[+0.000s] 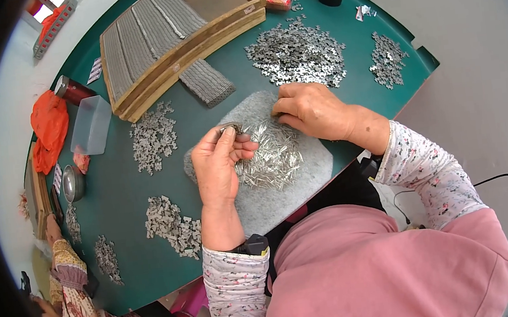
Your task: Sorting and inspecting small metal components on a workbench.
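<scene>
From the head view, my left hand [216, 162] pinches a small dark metal piece [234, 127] between thumb and forefinger, its other fingers loosely curled below, probably to keep one edge free for the other hand. My right hand [315, 111] has its thumb and fingertips drawn together just beside the heap of thin pins [276, 167]; I cannot tell what, if anything, is between them. The pins lie on a grey felt mat [253, 210] right in front of me, likely so they don't roll and are quick to pick up.

Around the mat on the green surface [121, 211], a big silver pile of small parts [297, 51] sits beyond my right hand, and two grey piles [154, 137] lie to my left, seemingly kept apart as sorted stock. Beyond, a wooden tray [190, 68] holds linked grey strips [145, 40] in neat rows, its raised rim presumably keeping them lined up.
</scene>
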`<action>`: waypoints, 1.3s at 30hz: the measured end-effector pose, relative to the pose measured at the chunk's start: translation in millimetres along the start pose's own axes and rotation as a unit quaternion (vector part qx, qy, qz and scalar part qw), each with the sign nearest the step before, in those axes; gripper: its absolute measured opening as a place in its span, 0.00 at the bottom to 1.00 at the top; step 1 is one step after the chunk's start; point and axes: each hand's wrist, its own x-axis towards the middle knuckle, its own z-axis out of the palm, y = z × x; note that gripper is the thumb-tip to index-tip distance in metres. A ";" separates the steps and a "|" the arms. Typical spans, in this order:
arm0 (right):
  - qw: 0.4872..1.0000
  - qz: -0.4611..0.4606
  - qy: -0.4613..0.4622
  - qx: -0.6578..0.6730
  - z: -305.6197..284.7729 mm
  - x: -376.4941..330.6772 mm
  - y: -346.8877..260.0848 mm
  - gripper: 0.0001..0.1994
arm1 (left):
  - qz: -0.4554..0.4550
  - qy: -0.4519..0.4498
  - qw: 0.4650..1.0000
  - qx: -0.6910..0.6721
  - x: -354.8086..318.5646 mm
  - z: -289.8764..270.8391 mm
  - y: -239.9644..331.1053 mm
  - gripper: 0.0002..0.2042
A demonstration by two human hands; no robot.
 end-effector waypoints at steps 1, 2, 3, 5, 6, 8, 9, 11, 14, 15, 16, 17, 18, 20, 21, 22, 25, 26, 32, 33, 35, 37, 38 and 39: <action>1.000 0.010 -0.001 -0.018 0.8 1.4 -0.9 0.06 | 0.001 0.000 1.000 0.002 -0.3 -0.2 0.5 0.07; 0.999 0.020 -0.001 -0.037 1.4 2.3 -1.9 0.07 | 0.002 0.000 1.000 0.004 -0.4 -0.3 1.0 0.07; 0.999 0.019 -0.001 -0.036 1.6 2.4 -3.4 0.07 | 0.002 0.001 1.000 0.005 -0.5 -0.3 1.6 0.07; 0.997 0.055 -0.005 -0.055 2.3 0.4 -8.3 0.07 | 0.008 -0.005 1.000 0.001 -0.6 -0.6 1.8 0.08; 0.997 0.055 -0.005 -0.055 4.0 -0.3 -10.4 0.07 | 0.009 -0.004 1.000 0.001 -0.6 -0.3 2.5 0.08; 0.996 0.035 0.024 -0.074 8.7 -1.7 -12.9 0.08 | 0.005 -0.001 1.000 0.006 -0.2 0.6 3.1 0.08; 0.996 0.034 0.024 -0.074 10.9 -2.2 -12.7 0.08 | 0.005 -0.001 1.000 0.006 0.3 0.7 2.8 0.08; 0.994 0.006 0.031 -0.104 13.8 -2.5 -13.1 0.07 | 0.003 0.001 1.000 0.003 0.2 0.8 2.4 0.08; 0.989 -0.016 0.011 -0.145 13.4 -1.8 -15.7 0.06 | 0.014 0.005 1.000 0.026 -1.3 0.9 2.9 0.08; 0.989 -0.018 0.012 -0.144 12.7 -2.3 -15.5 0.06 | 0.017 0.006 0.999 0.026 -2.1 1.8 2.8 0.08; 0.986 -0.029 0.005 -0.167 13.0 -3.1 -13.6 0.06 | 0.020 0.003 0.999 0.031 -2.0 2.8 1.6 0.07; 0.981 -0.040 -0.001 -0.190 13.9 -2.6 -12.1 0.06 | 0.024 0.000 0.999 0.037 -2.0 4.3 0.8 0.07; 0.981 -0.042 0.000 -0.189 15.4 -0.6 -10.8 0.06 | 0.034 -0.001 0.998 0.053 -2.0 6.1 0.3 0.07; 0.991 -0.012 0.063 -0.117 16.1 3.6 -12.0 0.06 | 0.049 -0.006 0.996 0.080 -5.4 8.9 1.2 0.06; 0.991 -0.012 0.064 -0.116 15.1 6.4 -15.1 0.06 | 0.062 -0.012 0.992 0.105 -6.9 9.9 2.1 0.06; 0.995 0.008 0.100 -0.021 10.7 11.2 -22.4 0.05 | 0.070 -0.022 0.991 0.109 -7.4 11.5 2.6 0.06; 0.980 0.041 0.143 0.136 12.5 21.3 -35.1 0.04 | 0.099 -0.040 0.984 0.143 -7.6 14.4 1.9 0.06; 0.968 0.052 0.148 0.197 13.8 23.3 -37.4 0.04 | 0.099 -0.041 0.984 0.144 -7.6 15.2 2.0 0.06; 0.963 0.037 0.146 0.225 22.4 23.8 -36.9 0.05 | 0.118 -0.052 0.981 0.146 -8.5 16.1 2.9 0.06; 0.963 0.037 0.145 0.226 23.3 23.6 -36.2 0.05 | 0.114 -0.053 0.981 0.147 -8.0 15.9 2.4 0.06; 0.965 0.028 0.148 0.216 23.9 22.8 -34.7 0.05 | 0.109 -0.055 0.981 0.148 -7.9 16.2 2.1 0.06; 0.963 0.028 0.143 0.227 23.9 22.8 -33.5 0.05 | 0.096 -0.056 0.985 0.133 -8.1 16.1 2.4 0.06; 0.961 0.028 0.138 0.237 24.0 22.9 -32.6 0.06 | 0.096 -0.056 0.985 0.133 -8.0 16.1 2.2 0.06; 0.961 0.029 0.138 0.238 24.3 22.7 -31.6 0.06 | 0.092 -0.058 0.986 0.129 -7.8 16.1 2.0 0.06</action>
